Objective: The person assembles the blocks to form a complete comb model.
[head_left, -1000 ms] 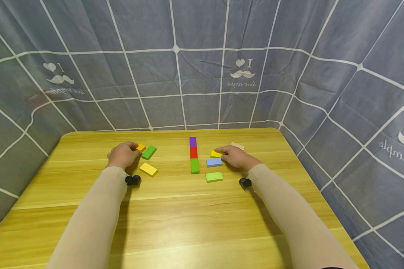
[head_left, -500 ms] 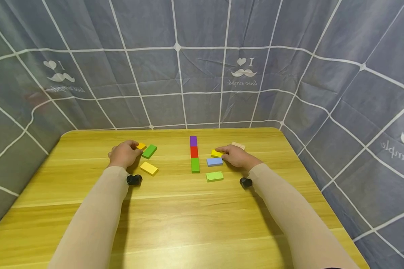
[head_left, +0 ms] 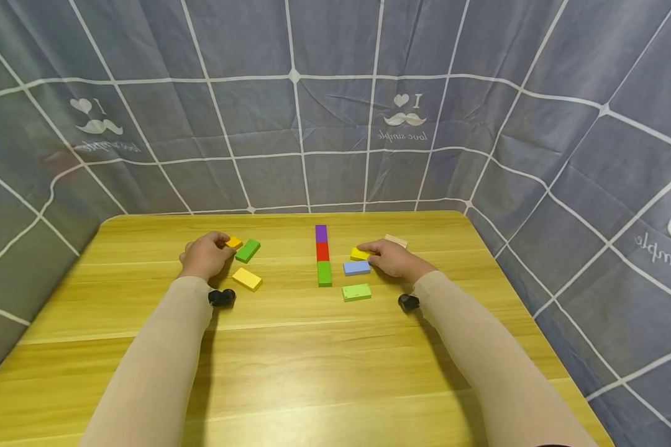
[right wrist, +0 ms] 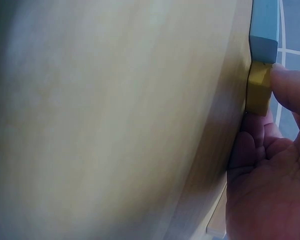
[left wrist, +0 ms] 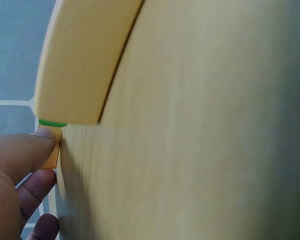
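Observation:
On the left of the table, my left hand [head_left: 204, 256] pinches an orange block [head_left: 234, 243] between thumb and fingers. Beside it lie a green block [head_left: 248, 251] and, nearer me, a yellow block [head_left: 247, 279], which looms large in the left wrist view. My right hand [head_left: 392, 257] pinches another yellow block [head_left: 360, 254], its thumb on the near side in the right wrist view. A blue block [head_left: 356, 267] lies just in front of that one. In the middle, a purple block [head_left: 321, 233], a red block [head_left: 322, 251] and a green block [head_left: 324, 274] form a straight row.
A light green block [head_left: 356, 292] lies nearer me than the blue one. Behind my right hand is a pale wooden block [head_left: 396, 240], partly covered. Grey curtains [head_left: 335, 118] with white lines surround the back and sides of the wooden table [head_left: 291, 372].
Both hands keep their places at the orange and yellow blocks. Only the head view shifts slightly; no block has visibly moved.

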The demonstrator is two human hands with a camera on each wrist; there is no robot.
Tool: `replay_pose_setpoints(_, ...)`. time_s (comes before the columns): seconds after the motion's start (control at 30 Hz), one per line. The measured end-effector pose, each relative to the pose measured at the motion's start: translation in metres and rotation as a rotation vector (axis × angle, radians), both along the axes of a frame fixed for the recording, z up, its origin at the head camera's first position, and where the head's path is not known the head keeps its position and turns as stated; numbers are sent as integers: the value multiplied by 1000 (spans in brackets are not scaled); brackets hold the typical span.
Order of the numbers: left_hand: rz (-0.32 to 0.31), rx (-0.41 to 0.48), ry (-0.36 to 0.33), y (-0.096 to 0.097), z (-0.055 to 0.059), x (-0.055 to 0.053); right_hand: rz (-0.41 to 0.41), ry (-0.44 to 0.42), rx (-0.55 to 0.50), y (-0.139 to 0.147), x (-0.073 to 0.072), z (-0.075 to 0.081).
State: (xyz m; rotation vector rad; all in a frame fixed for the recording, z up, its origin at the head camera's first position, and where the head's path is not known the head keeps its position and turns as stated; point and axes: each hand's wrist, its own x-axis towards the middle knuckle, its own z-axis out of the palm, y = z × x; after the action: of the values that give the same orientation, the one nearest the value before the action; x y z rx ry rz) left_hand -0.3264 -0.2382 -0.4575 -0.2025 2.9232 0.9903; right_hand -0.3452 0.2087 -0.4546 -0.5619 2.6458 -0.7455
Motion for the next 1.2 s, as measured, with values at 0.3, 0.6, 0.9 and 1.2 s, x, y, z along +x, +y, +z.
replay_pose_setpoints(0.3, 5, -13, -3, -3, -1, 1, 7, 14, 6, -1, -3, -1)
replay_pose_setpoints(0.6, -18, -18, 3, -9, -3, 4, 6, 2, -7, -1, -5, -5)
replay_pose_setpoints(0.9, -45, 13, 87, -17, 0, 8, -6, -18, -12, 1, -7, -8)
replay_pose_setpoints(1.2, -152, -14, 149, -3, 12, 21, 3, -8, -11, 2, -7, -3)
